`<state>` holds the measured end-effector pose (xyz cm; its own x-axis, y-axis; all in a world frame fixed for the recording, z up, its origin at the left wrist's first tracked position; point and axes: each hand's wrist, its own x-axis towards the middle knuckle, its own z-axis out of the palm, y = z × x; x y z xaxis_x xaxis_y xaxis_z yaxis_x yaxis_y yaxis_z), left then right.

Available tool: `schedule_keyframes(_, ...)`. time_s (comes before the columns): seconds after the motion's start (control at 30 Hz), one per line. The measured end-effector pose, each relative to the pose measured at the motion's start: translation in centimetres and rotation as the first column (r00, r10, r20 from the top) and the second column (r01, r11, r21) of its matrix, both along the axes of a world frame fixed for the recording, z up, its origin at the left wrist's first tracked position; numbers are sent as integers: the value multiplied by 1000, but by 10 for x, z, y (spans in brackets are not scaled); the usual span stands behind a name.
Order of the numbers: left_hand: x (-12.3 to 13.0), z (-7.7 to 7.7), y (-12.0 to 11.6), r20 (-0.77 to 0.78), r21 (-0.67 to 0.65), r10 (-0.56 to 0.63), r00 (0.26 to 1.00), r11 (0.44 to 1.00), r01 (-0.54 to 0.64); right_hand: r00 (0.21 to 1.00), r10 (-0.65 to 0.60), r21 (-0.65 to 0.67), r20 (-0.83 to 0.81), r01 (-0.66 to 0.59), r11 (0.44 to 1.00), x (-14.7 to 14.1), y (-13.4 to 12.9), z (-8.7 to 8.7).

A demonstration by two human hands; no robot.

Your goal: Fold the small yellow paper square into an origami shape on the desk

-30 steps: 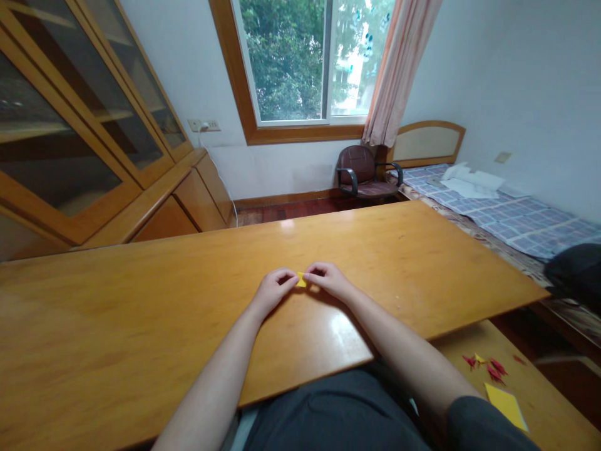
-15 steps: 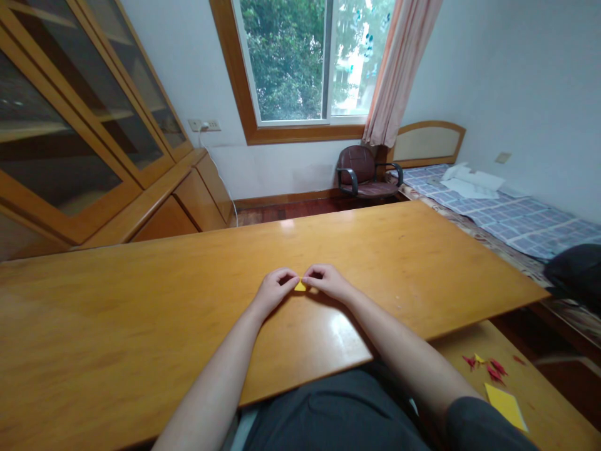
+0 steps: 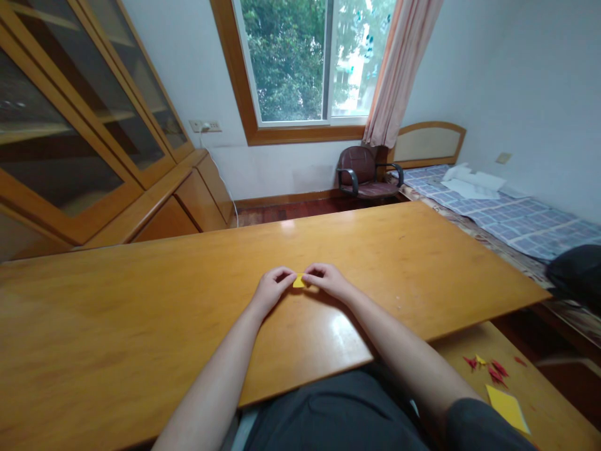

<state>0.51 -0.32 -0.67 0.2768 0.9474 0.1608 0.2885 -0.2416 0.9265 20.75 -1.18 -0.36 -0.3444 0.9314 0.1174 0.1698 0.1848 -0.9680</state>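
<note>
While between two hands (image 3: 273, 290) (image 3: 330, 282), one paper (image 3: 298, 282).

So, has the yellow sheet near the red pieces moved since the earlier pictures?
No: the yellow sheet lies at the same spot and angle, judged against the edge of the lower table.

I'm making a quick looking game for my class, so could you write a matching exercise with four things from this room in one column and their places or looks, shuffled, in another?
Things
1. small yellow piece
2. chair
3. curtain
4. flat yellow sheet

Places and looks
A. maroon, with black armrests
B. on the lower wooden surface, near small red pieces
C. between the fingertips of the left hand and right hand
D. pink, hanging beside the window

Right pairs: 1-C, 2-A, 3-D, 4-B
</note>
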Motion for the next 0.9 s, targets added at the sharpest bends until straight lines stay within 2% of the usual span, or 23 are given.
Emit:
schedule_keyframes(0.13, 0, -1, 0, -16, 6, -13, 1000, 1000, 13, 998, 12, -9, 58, -11, 1000, -1, -1, 0)
schedule_keyframes(0.37, 1, 4, -2, -41, -5, -17, 999, 1000, 17, 999, -32, 1, 29, 32, 999, 1, 0, -2)
schedule_keyframes(0.53, 0, 2, 0, -24, -23, -14, 1000, 1000, 14, 997, -65, 9, 30, 65, 998, 2, 0, 0)
schedule_keyframes(0.9, 1, 5, -1, -29, -60, -64, 998, 996, 62, 995, -95, 58, -21, 96, 994, 1, 4, -7)
